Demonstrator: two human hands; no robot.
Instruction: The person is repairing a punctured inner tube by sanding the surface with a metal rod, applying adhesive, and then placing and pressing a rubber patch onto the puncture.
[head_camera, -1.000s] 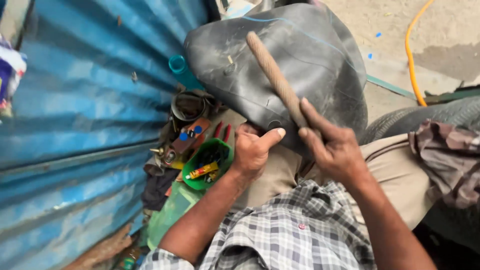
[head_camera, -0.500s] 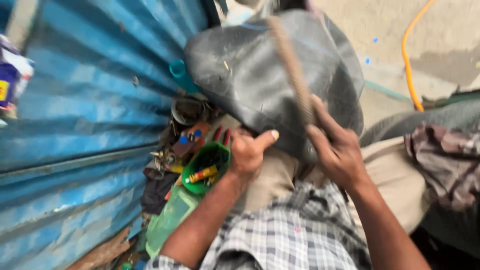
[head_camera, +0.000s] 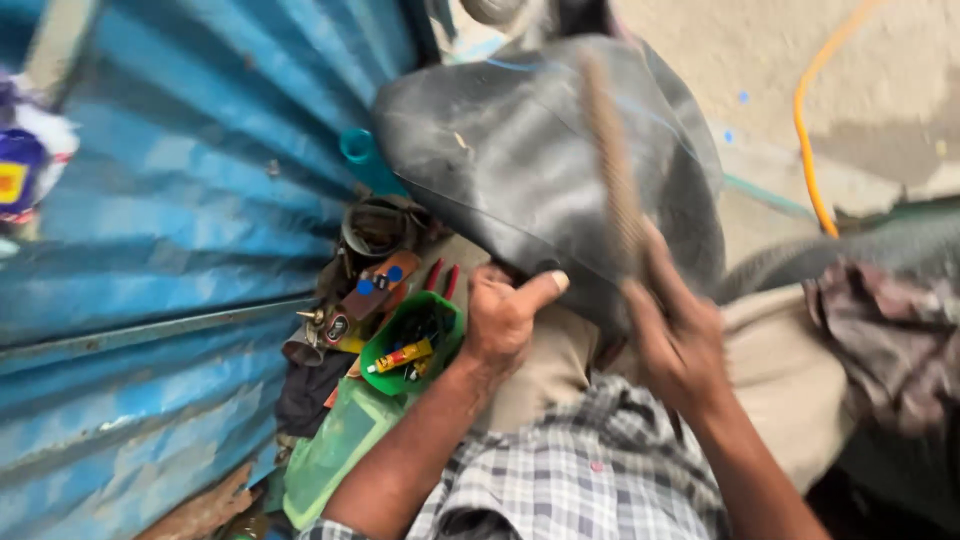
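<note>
- A black rubber inner tube (head_camera: 520, 160) lies draped over the person's lap, bulging upward in the middle of the view, its lower edge resting on the beige trousers (head_camera: 545, 365).
- The left hand (head_camera: 505, 315) is closed on the tube's lower edge — fingers curled under the rubber, thumb stretched out along it to the right.
- The right hand (head_camera: 675, 335) is wrapped shut around the bottom end of a wooden stick (head_camera: 610, 165), which rises up across the front of the tube; the stick is blurred, so its surface cannot be made out.
- Just left of the left hand sits a small green bowl (head_camera: 385, 355) holding a yellow tube (head_camera: 400, 357) and other small bits too blurred to tell.
- Two red tool handles (head_camera: 442, 280) lie just above the bowl, beside a heap of dark odds and ends (head_camera: 365, 260).
- Below the bowl is a pale green plastic box (head_camera: 335, 450), close to the left forearm.
- A teal pipe end (head_camera: 358, 147) shows at the tube's upper left edge.
- A blue corrugated metal wall (head_camera: 170, 230) fills the left side.
- At the bottom is the person's grey checked shirt (head_camera: 570, 480).
- To the right — a crumpled brownish cloth (head_camera: 890, 340), and farther up an orange hose (head_camera: 808, 150) curving over the sandy ground (head_camera: 760, 50).
</note>
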